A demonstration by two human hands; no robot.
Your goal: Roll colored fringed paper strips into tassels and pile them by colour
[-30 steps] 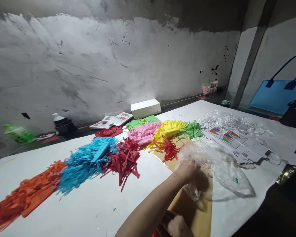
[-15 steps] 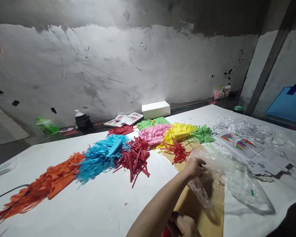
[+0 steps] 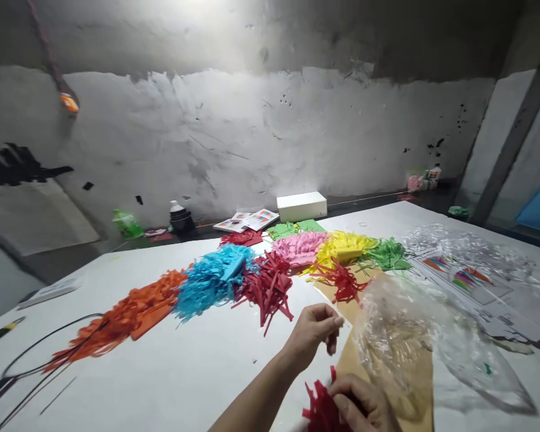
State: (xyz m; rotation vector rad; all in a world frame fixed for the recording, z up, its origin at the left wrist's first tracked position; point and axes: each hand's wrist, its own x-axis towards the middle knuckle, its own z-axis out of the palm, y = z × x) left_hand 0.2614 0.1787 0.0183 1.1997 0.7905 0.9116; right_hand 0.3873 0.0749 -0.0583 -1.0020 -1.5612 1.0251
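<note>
My right hand (image 3: 364,403) is at the bottom edge, its fingers closed on a red fringed paper tassel (image 3: 323,405). Just above it, my left hand (image 3: 315,336) has thumb and fingers pinched together; whatever they may hold is too small to make out. To the right of both hands, a crumpled clear plastic bag (image 3: 400,318) lies on a brown cardboard sheet (image 3: 420,390). A small red fringed bundle (image 3: 342,282) rests at the sheet's far end. Further left is a larger dark red bundle (image 3: 270,282) of cut strips.
Fringed bundles in orange (image 3: 148,306), blue (image 3: 220,273), pink (image 3: 299,247), yellow (image 3: 346,249) and green (image 3: 389,255) form a row across the white table (image 3: 198,366). Behind them stands a white box (image 3: 301,207). Printed sheets (image 3: 472,294) lie right; black cords (image 3: 49,330) lie left.
My left hand has drawn back from the plastic bag, nearer to my right hand. The red tassel in my right hand has come further into view. My view has turned a little left.
</note>
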